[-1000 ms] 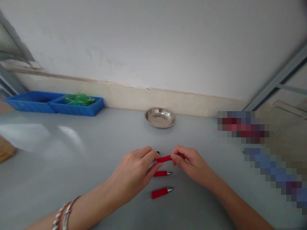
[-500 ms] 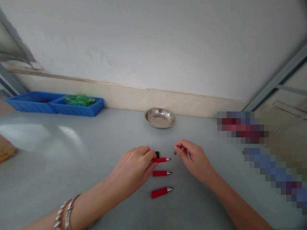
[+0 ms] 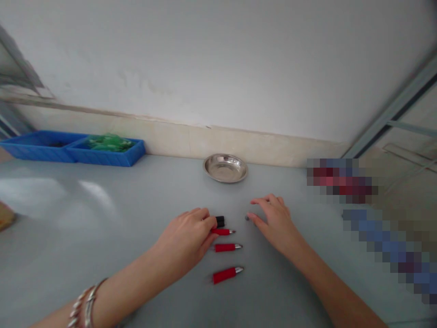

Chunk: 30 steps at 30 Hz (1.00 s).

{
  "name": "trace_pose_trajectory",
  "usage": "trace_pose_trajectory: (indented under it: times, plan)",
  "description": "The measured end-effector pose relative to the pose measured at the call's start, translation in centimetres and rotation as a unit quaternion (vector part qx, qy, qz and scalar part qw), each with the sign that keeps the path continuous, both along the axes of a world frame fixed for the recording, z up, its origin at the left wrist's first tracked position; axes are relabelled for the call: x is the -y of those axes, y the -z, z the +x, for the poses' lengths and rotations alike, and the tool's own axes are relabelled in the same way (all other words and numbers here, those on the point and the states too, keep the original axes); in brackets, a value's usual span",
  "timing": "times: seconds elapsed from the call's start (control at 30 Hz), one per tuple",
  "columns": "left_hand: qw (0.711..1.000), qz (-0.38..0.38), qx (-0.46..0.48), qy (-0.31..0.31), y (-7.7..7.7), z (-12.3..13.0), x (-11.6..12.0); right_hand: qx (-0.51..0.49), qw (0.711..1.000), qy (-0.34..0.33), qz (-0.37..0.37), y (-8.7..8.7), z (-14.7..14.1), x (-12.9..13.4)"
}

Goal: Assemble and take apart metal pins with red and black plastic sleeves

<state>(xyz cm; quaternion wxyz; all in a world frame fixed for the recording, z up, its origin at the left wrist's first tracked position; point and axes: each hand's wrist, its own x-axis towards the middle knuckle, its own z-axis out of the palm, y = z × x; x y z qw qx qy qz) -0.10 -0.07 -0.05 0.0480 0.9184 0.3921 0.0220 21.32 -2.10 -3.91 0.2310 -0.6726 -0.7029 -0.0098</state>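
Observation:
Three short red pen pieces with silver tips lie in a column on the grey table: the top one (image 3: 223, 231), the middle one (image 3: 227, 247) and the near one (image 3: 227, 274). A small black piece (image 3: 220, 221) sits just behind the top one. My left hand (image 3: 186, 239) has curled fingers pinching the left end of the top red piece and touches the black piece. My right hand (image 3: 273, 219) is to the right with fingers spread and nothing in it; its thumb is beside a tiny grey part (image 3: 246, 218) on the table.
A round steel dish (image 3: 225, 167) stands by the wall behind the hands. Two blue trays (image 3: 41, 146) are at the far left, one holding green items (image 3: 109, 142). A brown object (image 3: 5, 216) lies at the left edge. Pixelated patches cover the right side.
Both hands held one red piece up between them; the right hand let go and spread open, and the left hand lowered the piece onto the table behind the other two.

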Motion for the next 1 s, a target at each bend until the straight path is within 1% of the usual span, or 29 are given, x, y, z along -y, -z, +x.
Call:
trace_pose_trajectory:
  times: [0.2, 0.4, 0.5, 0.6, 0.87, 1.0]
  plan:
    - [1.0, -0.007, -0.001, -0.004, -0.53, 0.32, 0.2, -0.007, 0.998, -0.022, -0.059, -0.15, 0.05, -0.1]
    - [0.999, -0.003, -0.013, -0.041, -0.89, 0.21, 0.2, -0.018, 0.996, -0.027, -0.079, -0.36, -0.1, -0.08]
    - [0.998, -0.004, -0.033, -0.057, -0.9, 0.16, 0.02, -0.016, 0.996, -0.034, -0.078, -0.22, -0.1, -0.06]
    - [0.997, -0.02, -0.048, -0.062, -0.91, 0.19, -0.1, -0.014, 0.997, -0.038, -0.067, -0.12, -0.09, -0.06]
    - [0.996, -0.029, -0.053, -0.069, -0.9, 0.15, -0.1, -0.011, 0.997, -0.05, -0.061, -0.14, -0.16, -0.13]
    - [0.996, -0.027, -0.055, -0.07, -0.79, 0.19, -0.23, -0.024, 0.997, -0.06, -0.041, -0.07, -0.06, -0.16]
